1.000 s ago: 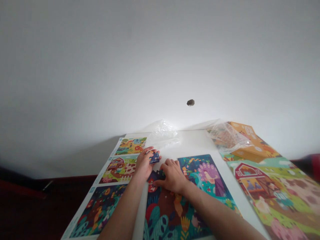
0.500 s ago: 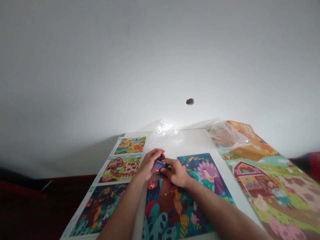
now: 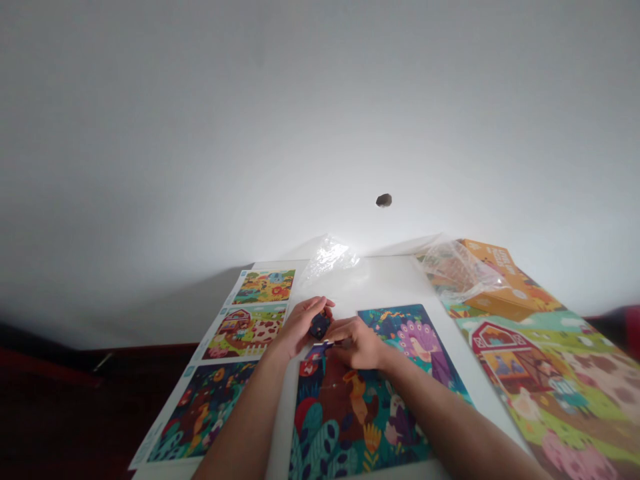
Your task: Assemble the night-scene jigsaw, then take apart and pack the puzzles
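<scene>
My left hand (image 3: 300,325) is curled round a dark blue puzzle piece (image 3: 319,325), held just above the table. My right hand (image 3: 361,342) pinches another small piece (image 3: 320,347) at the top left edge of the colourful jungle puzzle (image 3: 350,413) that lies in front of me. The two hands nearly touch. The puzzle shows a brown animal, leaves and a peacock (image 3: 417,340).
A reference sheet (image 3: 220,373) with three pictures lies on the left of the white table (image 3: 390,283). Crumpled clear plastic bags (image 3: 330,257) sit at the far edge. An orange box (image 3: 500,280) and a finished farm puzzle (image 3: 550,387) lie on the right.
My left hand brought its dark piece from the reference sheet to the puzzle's top edge. My right hand lifted off the puzzle and now pinches a piece there.
</scene>
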Demonstrator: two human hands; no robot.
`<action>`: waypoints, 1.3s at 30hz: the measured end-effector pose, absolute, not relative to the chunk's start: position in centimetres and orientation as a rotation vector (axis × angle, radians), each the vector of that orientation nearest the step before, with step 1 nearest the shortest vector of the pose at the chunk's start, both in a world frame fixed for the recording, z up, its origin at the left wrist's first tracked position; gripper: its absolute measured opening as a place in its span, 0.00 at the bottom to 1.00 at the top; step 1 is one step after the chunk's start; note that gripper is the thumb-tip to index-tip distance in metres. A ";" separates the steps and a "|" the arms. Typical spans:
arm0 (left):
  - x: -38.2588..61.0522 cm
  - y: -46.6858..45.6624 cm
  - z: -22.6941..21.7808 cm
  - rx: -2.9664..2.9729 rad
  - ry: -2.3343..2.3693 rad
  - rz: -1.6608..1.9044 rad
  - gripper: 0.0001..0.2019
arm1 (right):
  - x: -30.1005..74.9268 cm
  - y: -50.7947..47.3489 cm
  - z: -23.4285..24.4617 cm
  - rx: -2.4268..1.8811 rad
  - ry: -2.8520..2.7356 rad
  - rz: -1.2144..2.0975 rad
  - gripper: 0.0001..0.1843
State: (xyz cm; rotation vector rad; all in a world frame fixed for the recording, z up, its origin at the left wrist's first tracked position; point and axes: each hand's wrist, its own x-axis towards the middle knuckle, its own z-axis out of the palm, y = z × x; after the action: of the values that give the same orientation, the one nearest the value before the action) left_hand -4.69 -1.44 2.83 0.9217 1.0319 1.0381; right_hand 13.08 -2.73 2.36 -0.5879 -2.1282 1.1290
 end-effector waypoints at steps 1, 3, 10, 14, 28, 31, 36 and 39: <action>-4.7 -1.4 2.8 0.918 1.031 1.033 0.18 | 13.0 -2.7 2.2 -0.642 -2.121 1.075 0.08; -4.8 -1.4 2.8 0.916 1.037 1.035 0.17 | 12.7 -2.6 1.6 -0.768 -2.058 1.016 0.10; -4.7 -1.6 2.7 0.912 1.001 1.030 0.20 | 12.2 -1.5 -0.3 -0.893 -1.607 1.458 0.11; -4.6 -1.9 2.9 0.895 0.933 1.014 0.22 | 12.4 -1.4 0.0 -0.915 -1.583 1.272 0.11; -4.2 -1.7 2.3 0.857 0.981 1.132 0.15 | 12.2 -2.5 1.5 -0.977 -1.766 0.802 0.21; -4.4 -1.6 2.9 0.810 0.989 1.141 0.23 | 13.1 -2.3 2.5 -1.060 -1.839 0.700 0.16; -4.6 -1.3 3.2 0.660 0.992 1.157 0.25 | 17.2 -0.5 4.7 -1.481 -2.092 0.498 0.06; -4.7 -1.0 2.8 0.540 0.904 1.146 0.21 | 19.7 0.2 5.0 -1.576 -2.371 0.472 0.24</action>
State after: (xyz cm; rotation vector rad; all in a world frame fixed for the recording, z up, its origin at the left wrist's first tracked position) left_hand -4.73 -1.05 2.82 0.5401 0.9041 1.1457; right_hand 19.75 0.18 4.96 -1.5762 -2.3712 0.4724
